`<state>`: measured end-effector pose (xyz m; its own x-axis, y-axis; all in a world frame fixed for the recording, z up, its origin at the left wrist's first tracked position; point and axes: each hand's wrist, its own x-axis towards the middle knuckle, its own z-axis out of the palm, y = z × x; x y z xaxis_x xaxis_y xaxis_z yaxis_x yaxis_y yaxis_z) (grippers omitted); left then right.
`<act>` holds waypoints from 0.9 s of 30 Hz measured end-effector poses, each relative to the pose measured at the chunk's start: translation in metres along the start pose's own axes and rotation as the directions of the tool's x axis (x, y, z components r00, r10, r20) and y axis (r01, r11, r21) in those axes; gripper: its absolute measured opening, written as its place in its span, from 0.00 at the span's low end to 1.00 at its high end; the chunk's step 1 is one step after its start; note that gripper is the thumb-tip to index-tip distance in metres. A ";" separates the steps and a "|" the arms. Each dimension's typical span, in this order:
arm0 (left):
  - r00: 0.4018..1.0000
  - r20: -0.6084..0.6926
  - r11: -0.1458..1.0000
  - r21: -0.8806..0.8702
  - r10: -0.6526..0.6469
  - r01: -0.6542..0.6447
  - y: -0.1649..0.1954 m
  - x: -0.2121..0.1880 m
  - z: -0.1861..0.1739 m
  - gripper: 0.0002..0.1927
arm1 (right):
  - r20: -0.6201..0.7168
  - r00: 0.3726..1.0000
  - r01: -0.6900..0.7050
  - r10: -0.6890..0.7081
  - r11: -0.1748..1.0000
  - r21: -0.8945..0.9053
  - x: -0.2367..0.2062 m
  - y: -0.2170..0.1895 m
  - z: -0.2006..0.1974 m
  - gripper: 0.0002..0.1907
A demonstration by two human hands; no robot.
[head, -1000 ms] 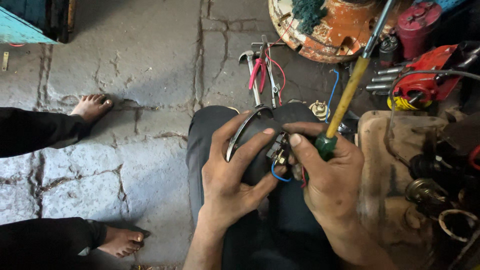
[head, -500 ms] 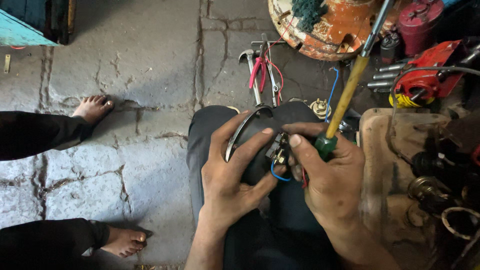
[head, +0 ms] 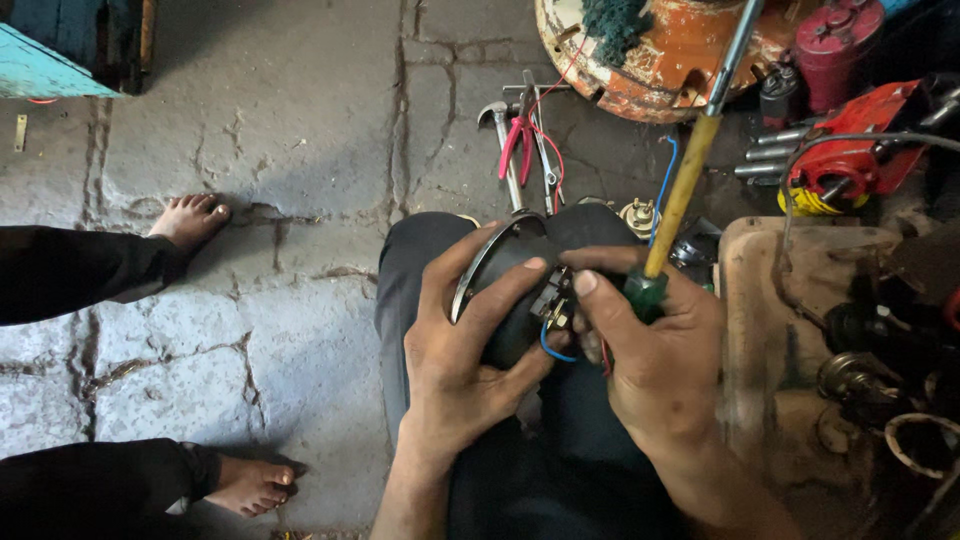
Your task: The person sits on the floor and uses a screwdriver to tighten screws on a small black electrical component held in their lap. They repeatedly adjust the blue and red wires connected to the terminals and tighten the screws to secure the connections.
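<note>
No packages, labels, signs or screens show anywhere in this view

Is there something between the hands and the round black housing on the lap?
Nothing visible. The left hand wraps directly around the black housing, and the right hand's fingers touch its connector while also holding a screwdriver.

Barely anything has moved. The right hand (head: 655, 370) has tilted the screwdriver (head: 690, 170) a little more upright. The left hand (head: 465, 350) keeps its grip on the housing (head: 510, 290).
</note>
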<state>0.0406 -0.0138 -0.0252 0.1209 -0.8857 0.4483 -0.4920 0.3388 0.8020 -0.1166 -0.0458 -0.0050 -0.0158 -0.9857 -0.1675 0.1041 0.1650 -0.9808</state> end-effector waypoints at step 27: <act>1.000 -0.009 1.000 0.007 -0.005 0.005 0.000 -0.004 0.002 0.32 | 0.284 0.947 0.208 0.151 0.386 -0.899 -0.042 -0.029 -0.166 0.25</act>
<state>0.0380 -0.0107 -0.0277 0.1310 -0.8844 0.4479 -0.4971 0.3323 0.8016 -0.2838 -0.0043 0.0139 0.2829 -0.9180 -0.2779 -0.8571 -0.1119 -0.5029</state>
